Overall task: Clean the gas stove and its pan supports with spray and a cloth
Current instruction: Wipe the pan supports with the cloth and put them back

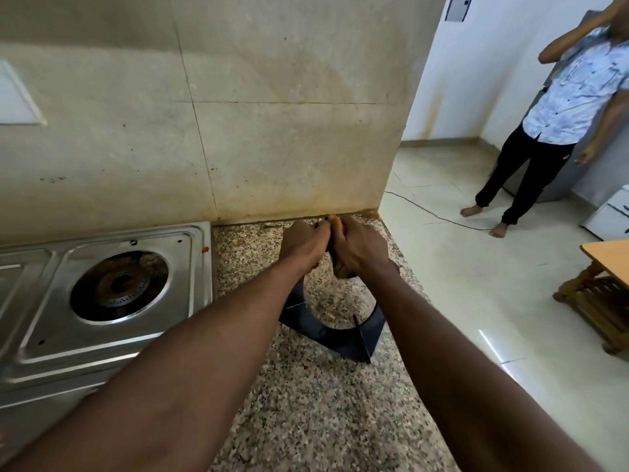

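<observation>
At the far left the steel gas stove (102, 294) is sitting on the speckled granite counter (306, 403), pushed against the stained tile wall (272, 131). Its right burner (119, 284) is lying bare, with no support over it, ringed by a dark, soiled well, and a small red spot is showing near the stove's back right corner. Just right of the stove, on the counter, the black pan support (340, 332) is standing tilted: its near corner is resting on the granite while its far edge is being lifted by both hands. The left hand (304, 245) is curling closed over the far edge of the support, fingers wrapped and knuckles up. Touching it, the right hand (360, 250) is also closing tight on the same edge, and a scrap of brownish material is peeking out beneath its palm; whether that is the cloth is too hidden to tell. Both forearms are reaching in from the lower corners of the view. Past the counter's right edge, a pale tiled floor (476, 267) is spreading out, with a thin black cable (435, 216) trailing across it. A second person (561, 107) in a light patterned shirt and dark trousers is standing barefoot there, and a wooden stool (602, 287) is sitting at the far right
</observation>
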